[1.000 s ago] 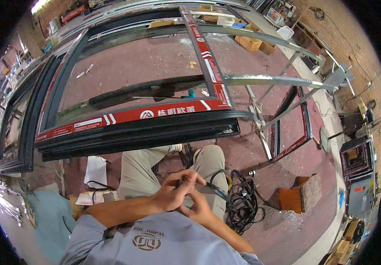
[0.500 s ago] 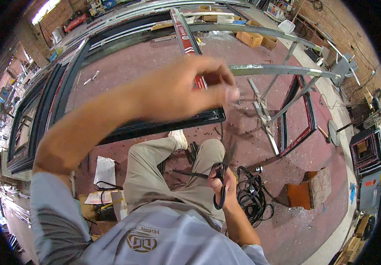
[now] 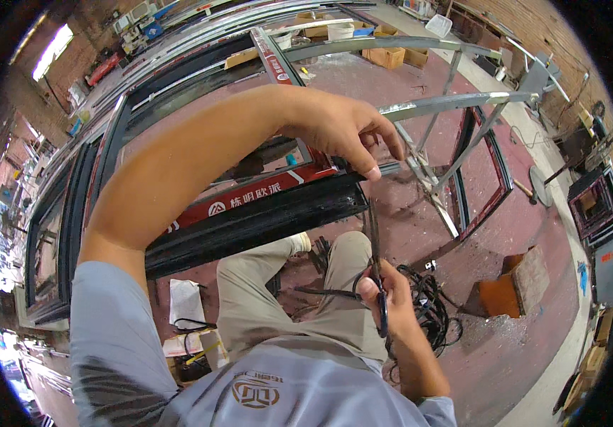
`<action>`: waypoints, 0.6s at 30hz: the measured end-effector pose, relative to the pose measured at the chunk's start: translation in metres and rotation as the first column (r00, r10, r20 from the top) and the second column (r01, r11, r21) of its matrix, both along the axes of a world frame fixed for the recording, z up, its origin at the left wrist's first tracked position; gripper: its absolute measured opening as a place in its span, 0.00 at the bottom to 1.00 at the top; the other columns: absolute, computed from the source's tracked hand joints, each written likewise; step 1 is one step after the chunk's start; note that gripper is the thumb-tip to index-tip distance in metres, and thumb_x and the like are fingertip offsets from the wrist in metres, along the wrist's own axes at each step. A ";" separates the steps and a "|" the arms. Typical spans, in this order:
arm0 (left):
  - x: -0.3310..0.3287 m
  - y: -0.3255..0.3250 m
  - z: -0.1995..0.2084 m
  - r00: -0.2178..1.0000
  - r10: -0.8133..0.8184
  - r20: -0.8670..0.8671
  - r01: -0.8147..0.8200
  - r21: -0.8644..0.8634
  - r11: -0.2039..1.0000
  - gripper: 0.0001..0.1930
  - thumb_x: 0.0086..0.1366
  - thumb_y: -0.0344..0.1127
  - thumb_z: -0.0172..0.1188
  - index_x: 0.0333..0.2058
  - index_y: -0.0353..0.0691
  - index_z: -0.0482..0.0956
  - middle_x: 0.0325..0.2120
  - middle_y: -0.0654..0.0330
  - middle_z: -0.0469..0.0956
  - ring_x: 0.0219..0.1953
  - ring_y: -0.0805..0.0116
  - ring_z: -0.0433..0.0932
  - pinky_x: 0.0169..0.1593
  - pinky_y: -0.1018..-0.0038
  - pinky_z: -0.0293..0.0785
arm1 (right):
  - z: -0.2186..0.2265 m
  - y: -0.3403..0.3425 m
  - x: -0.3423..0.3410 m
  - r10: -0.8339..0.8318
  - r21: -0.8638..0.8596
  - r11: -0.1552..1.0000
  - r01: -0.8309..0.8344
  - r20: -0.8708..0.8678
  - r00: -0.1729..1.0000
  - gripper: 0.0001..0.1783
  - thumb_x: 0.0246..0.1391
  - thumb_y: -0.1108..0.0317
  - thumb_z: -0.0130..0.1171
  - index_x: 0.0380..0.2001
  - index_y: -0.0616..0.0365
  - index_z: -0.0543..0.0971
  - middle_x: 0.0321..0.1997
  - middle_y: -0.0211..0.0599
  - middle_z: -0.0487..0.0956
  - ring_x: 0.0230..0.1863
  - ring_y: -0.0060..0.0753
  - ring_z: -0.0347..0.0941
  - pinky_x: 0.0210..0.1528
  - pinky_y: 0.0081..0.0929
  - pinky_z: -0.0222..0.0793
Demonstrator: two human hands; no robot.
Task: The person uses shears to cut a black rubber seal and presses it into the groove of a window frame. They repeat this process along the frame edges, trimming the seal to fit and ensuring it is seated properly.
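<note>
My left hand [image 3: 353, 135] arches over the near right corner of a dark window frame [image 3: 264, 220] with red protective film on its top. Its thumb and fingertips are spread around that corner, and nothing shows between them. Whether the thumb touches the frame I cannot tell. Lower right, my right hand [image 3: 395, 295] is closed around scissors [image 3: 382, 306] with dark handles; their narrow blades appear to point up toward the frame corner. A black rubber strip [image 3: 324, 291] runs across my thigh to the right hand. More black strip [image 3: 431, 309] lies in a tangled coil beside it.
Metal stands [image 3: 456, 101] support the frame and reach to the right. An orange-brown box [image 3: 502, 293] sits on the floor at right, near a leaning red-and-black frame [image 3: 488, 203]. Left of my legs are white paper [image 3: 185, 302] and a cardboard box [image 3: 210, 349].
My left hand has come down to the frame corner, its fingers now spread. The right hand with the scissors stays low, and the whole view has shifted slightly.
</note>
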State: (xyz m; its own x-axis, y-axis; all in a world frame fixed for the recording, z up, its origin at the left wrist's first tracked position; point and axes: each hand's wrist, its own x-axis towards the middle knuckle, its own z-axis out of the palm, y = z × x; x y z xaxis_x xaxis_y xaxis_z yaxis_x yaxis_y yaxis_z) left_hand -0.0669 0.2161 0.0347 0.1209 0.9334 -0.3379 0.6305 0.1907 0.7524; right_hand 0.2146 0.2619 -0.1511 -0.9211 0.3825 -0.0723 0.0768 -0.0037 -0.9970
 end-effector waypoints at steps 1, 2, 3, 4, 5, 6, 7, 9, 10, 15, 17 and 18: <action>-0.002 0.000 -0.003 1.000 0.008 0.018 -0.008 0.007 1.000 0.31 0.63 0.42 0.69 0.62 0.39 0.72 0.35 0.66 0.78 0.40 0.75 0.75 0.44 0.75 0.71 | -0.001 0.002 -0.002 0.013 0.071 0.997 -0.013 0.006 1.000 0.24 0.59 0.49 0.67 0.30 0.60 0.73 0.22 0.26 0.67 0.28 0.19 0.61 0.29 0.24 0.59; -0.004 -0.001 -0.006 0.999 0.018 0.037 -0.019 0.020 1.000 0.31 0.62 0.41 0.70 0.62 0.38 0.73 0.34 0.66 0.77 0.39 0.76 0.74 0.44 0.76 0.71 | -0.001 0.008 -0.003 0.027 0.148 0.989 -0.028 0.013 1.000 0.26 0.59 0.47 0.66 0.27 0.60 0.72 0.21 0.27 0.66 0.27 0.20 0.60 0.28 0.25 0.58; -0.006 -0.001 -0.008 0.998 0.029 0.055 -0.031 0.032 0.999 0.30 0.62 0.40 0.70 0.61 0.38 0.73 0.33 0.67 0.76 0.39 0.77 0.73 0.43 0.76 0.71 | -0.001 0.011 -0.004 0.028 0.149 0.988 -0.032 0.028 0.999 0.27 0.59 0.46 0.66 0.26 0.60 0.71 0.20 0.28 0.65 0.26 0.20 0.59 0.27 0.26 0.57; -0.006 -0.002 -0.008 0.998 0.039 0.054 -0.041 0.039 0.998 0.30 0.62 0.40 0.70 0.61 0.38 0.74 0.33 0.67 0.76 0.38 0.77 0.73 0.43 0.76 0.71 | -0.001 0.013 -0.006 0.031 0.150 0.988 -0.037 0.044 0.999 0.28 0.59 0.45 0.65 0.24 0.60 0.70 0.19 0.28 0.64 0.25 0.20 0.58 0.26 0.27 0.56; -0.007 -0.002 -0.010 0.997 0.049 0.056 -0.052 0.048 0.997 0.29 0.62 0.39 0.70 0.60 0.37 0.75 0.33 0.67 0.76 0.38 0.77 0.73 0.43 0.76 0.71 | -0.002 0.015 -0.008 0.035 0.152 0.987 -0.044 0.064 0.997 0.29 0.59 0.45 0.65 0.23 0.60 0.69 0.18 0.29 0.63 0.24 0.21 0.57 0.25 0.29 0.55; -0.008 -0.002 -0.012 0.996 0.061 0.059 -0.064 0.057 0.996 0.28 0.62 0.39 0.70 0.59 0.37 0.75 0.33 0.68 0.76 0.38 0.77 0.73 0.43 0.76 0.70 | 0.001 0.016 -0.011 0.033 0.168 0.985 -0.042 0.060 0.998 0.30 0.59 0.44 0.64 0.22 0.60 0.69 0.17 0.29 0.62 0.24 0.21 0.56 0.24 0.29 0.54; -0.008 -0.002 -0.013 0.997 0.054 0.060 -0.058 0.069 0.996 0.28 0.62 0.38 0.70 0.59 0.36 0.76 0.33 0.68 0.76 0.37 0.77 0.72 0.43 0.77 0.70 | 0.006 0.017 -0.013 0.031 0.185 0.982 -0.041 0.057 0.998 0.30 0.59 0.44 0.64 0.21 0.60 0.68 0.17 0.29 0.61 0.23 0.21 0.56 0.23 0.30 0.53; -0.007 -0.001 -0.014 0.997 0.040 0.063 -0.046 0.092 0.995 0.27 0.61 0.37 0.69 0.58 0.35 0.76 0.33 0.68 0.75 0.37 0.77 0.72 0.43 0.77 0.70 | 0.016 0.019 -0.016 0.042 0.205 0.977 -0.054 0.066 0.997 0.32 0.60 0.44 0.64 0.18 0.60 0.66 0.16 0.29 0.58 0.22 0.21 0.54 0.22 0.31 0.51; -0.006 0.000 -0.015 0.998 0.033 0.059 -0.038 0.101 0.994 0.27 0.61 0.36 0.69 0.58 0.35 0.76 0.33 0.69 0.75 0.37 0.77 0.72 0.43 0.77 0.70 | 0.021 0.019 -0.017 0.042 0.200 0.978 -0.056 0.072 0.997 0.32 0.60 0.44 0.64 0.18 0.60 0.66 0.16 0.29 0.58 0.22 0.21 0.54 0.22 0.31 0.50; -0.006 -0.001 -0.016 0.993 0.063 0.102 -0.071 0.072 0.995 0.27 0.60 0.34 0.70 0.58 0.36 0.77 0.32 0.69 0.75 0.37 0.78 0.72 0.44 0.78 0.70 | 0.034 0.019 -0.022 0.055 0.199 0.977 -0.074 0.098 0.994 0.35 0.58 0.42 0.66 0.16 0.60 0.65 0.15 0.29 0.57 0.21 0.21 0.52 0.21 0.32 0.48; -0.006 0.000 -0.017 0.994 0.064 0.089 -0.072 0.093 0.993 0.27 0.59 0.34 0.70 0.57 0.36 0.77 0.31 0.69 0.75 0.37 0.79 0.72 0.44 0.78 0.70 | 0.036 0.019 -0.023 0.057 0.206 0.975 -0.080 0.116 0.992 0.35 0.58 0.42 0.66 0.16 0.60 0.65 0.15 0.29 0.56 0.21 0.21 0.52 0.21 0.32 0.48; -0.006 0.000 -0.017 0.995 0.064 0.081 -0.072 0.104 0.992 0.27 0.59 0.34 0.71 0.57 0.36 0.77 0.31 0.69 0.75 0.37 0.79 0.72 0.43 0.78 0.70 | 0.035 0.019 -0.023 0.057 0.209 0.975 -0.081 0.117 0.991 0.35 0.57 0.42 0.67 0.15 0.60 0.65 0.14 0.29 0.56 0.21 0.21 0.52 0.21 0.32 0.48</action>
State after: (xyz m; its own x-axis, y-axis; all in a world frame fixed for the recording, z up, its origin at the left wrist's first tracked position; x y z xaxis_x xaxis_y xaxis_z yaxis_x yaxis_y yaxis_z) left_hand -0.0728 0.2165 0.0175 0.0781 0.9705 -0.2279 0.5579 0.1469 0.8168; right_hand 0.1917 0.2804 -0.1158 -0.9368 0.3356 -0.0984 0.1784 0.2165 -0.9598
